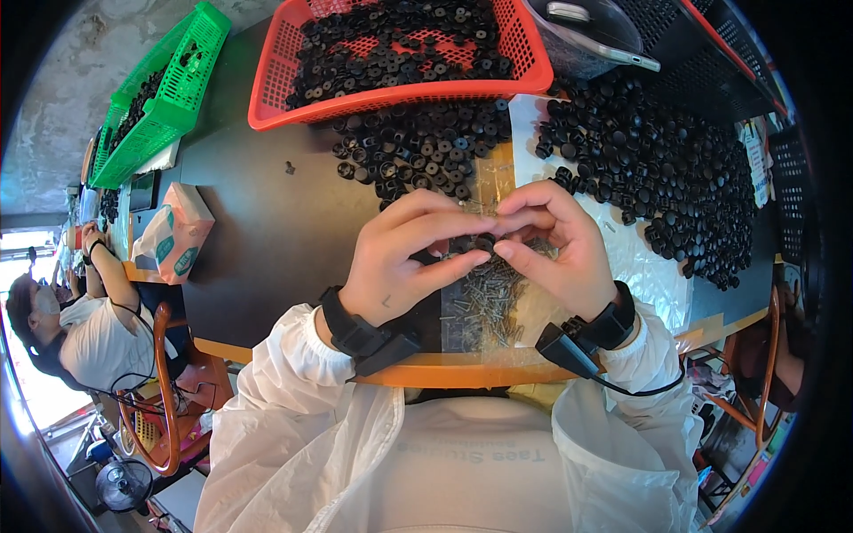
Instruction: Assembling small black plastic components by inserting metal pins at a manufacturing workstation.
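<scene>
My left hand and my right hand meet over the table's near edge, thumbs and fingers closed in a pinch. Between their fingertips is a small round black plastic part, partly covered by the fingers. Below it lies a loose pile of thin metal screws or pins; they are too small to tell which. Just beyond my hands spreads a heap of black round parts with holes. To the right, many black domed caps lie on a white sheet.
A red basket full of black discs stands at the back. A green basket is at far left, near a tissue box. At back right, a clear tub holds a phone. Another person sits on the left.
</scene>
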A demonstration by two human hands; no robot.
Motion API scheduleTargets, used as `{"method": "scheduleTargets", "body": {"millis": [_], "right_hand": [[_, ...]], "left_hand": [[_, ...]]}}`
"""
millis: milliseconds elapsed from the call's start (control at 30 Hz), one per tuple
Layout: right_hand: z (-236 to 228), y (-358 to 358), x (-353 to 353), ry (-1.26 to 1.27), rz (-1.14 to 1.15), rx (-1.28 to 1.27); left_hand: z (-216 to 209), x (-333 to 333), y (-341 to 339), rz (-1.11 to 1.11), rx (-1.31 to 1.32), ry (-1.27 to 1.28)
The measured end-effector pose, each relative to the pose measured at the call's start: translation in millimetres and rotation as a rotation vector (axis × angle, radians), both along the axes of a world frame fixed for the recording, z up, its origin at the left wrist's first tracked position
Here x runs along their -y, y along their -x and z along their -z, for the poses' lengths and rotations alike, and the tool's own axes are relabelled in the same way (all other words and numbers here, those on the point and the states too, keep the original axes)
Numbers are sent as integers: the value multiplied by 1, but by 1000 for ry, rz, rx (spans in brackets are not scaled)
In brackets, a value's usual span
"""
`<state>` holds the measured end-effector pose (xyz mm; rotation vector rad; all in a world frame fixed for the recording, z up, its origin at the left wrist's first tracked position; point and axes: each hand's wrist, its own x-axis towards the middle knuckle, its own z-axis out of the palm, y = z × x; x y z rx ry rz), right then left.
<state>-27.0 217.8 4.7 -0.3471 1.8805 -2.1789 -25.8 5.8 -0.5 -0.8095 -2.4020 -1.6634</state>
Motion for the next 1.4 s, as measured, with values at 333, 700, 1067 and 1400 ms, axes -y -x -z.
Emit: {"method": "scheduleTargets", "body": {"millis": [333,700,1067,1400], "right_hand": [[7,25,-20,-891,144,-737],[12,29,-17,-965,75,-872],[17,36,-10,-904,81,-932],[14,35,-7,-920,53,-1024]], "left_hand": [[-5,4,-1,-199,318,-175],[0,6,1,-86,646,-431],[11,5,1,-109,415,-185],[5,5,1,-130,175,59]]}}
